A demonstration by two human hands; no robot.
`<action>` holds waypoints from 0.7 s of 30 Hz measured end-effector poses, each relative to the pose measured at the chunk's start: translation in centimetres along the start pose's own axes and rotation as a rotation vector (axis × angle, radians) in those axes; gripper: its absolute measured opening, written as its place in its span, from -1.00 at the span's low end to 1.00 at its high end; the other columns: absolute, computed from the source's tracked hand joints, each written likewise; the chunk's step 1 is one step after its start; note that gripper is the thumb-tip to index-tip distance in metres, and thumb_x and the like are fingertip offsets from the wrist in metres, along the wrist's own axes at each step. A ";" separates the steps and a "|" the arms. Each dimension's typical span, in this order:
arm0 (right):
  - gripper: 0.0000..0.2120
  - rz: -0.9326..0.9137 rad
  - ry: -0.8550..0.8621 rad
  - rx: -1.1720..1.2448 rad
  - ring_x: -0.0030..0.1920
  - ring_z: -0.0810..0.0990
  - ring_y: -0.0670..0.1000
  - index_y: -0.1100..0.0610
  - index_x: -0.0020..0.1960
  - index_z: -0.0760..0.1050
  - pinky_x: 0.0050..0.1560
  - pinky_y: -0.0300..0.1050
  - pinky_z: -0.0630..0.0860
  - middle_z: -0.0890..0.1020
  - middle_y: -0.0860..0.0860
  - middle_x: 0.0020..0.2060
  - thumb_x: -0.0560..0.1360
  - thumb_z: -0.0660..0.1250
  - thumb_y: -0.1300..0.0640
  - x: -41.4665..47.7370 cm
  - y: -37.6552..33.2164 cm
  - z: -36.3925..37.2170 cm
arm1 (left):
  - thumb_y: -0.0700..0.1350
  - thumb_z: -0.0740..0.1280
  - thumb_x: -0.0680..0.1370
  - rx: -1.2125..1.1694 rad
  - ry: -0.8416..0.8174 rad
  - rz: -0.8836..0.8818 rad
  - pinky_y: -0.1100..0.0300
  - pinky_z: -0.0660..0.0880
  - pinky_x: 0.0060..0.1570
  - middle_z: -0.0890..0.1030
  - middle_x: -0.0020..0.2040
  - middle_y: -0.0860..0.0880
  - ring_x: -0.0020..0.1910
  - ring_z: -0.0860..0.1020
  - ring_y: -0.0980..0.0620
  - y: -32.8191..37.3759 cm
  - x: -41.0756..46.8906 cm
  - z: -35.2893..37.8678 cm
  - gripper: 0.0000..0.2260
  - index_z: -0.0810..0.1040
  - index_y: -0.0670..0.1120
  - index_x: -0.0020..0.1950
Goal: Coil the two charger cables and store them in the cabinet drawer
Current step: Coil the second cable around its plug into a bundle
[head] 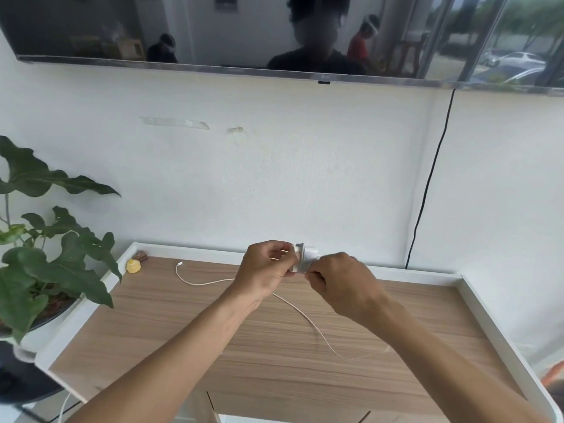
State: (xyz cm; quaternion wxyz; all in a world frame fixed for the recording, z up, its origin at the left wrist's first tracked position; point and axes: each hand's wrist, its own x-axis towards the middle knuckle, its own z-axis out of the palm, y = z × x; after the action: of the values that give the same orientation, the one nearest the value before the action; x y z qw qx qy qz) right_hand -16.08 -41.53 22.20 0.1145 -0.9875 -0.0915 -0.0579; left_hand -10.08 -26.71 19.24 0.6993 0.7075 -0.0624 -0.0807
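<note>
A white charger plug (305, 254) is held up above the wooden cabinet top (274, 346). My left hand (264, 271) grips the plug from the left. My right hand (345, 285) pinches the cable where it meets the plug on the right side. The thin white cable (308, 320) trails from my hands down across the wood. One part curves left to a small connector end (180, 264). Another part runs toward the front right. I see only this one cable on top. A drawer edge (232, 418) shows at the bottom.
A white raised rim (488, 325) borders the cabinet top. A small yellow object (133, 265) lies in the back left corner. A large potted plant (45, 264) stands to the left. A wall-mounted screen (274, 35) hangs above, with a black cord (427, 184) running down the wall.
</note>
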 end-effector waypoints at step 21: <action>-0.79 0.035 0.052 0.801 -0.43 0.30 0.06 -0.07 -0.17 0.65 -0.43 -0.19 0.30 0.48 -0.13 -0.47 0.57 0.30 0.10 3.3 3.8 -1.4 | -0.16 0.36 0.46 -0.258 -0.463 -0.221 0.15 0.61 -0.19 0.62 -0.07 -0.22 -0.17 0.62 -0.05 2.2 0.7 -2.0 -0.59 0.52 -0.42 0.20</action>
State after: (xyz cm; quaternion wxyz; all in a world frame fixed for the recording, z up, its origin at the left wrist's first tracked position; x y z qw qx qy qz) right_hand -12.23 -44.92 23.23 0.4935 -0.8644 -0.0870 -0.0406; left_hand -8.89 -24.92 21.48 0.7378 0.5778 -0.1323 -0.3231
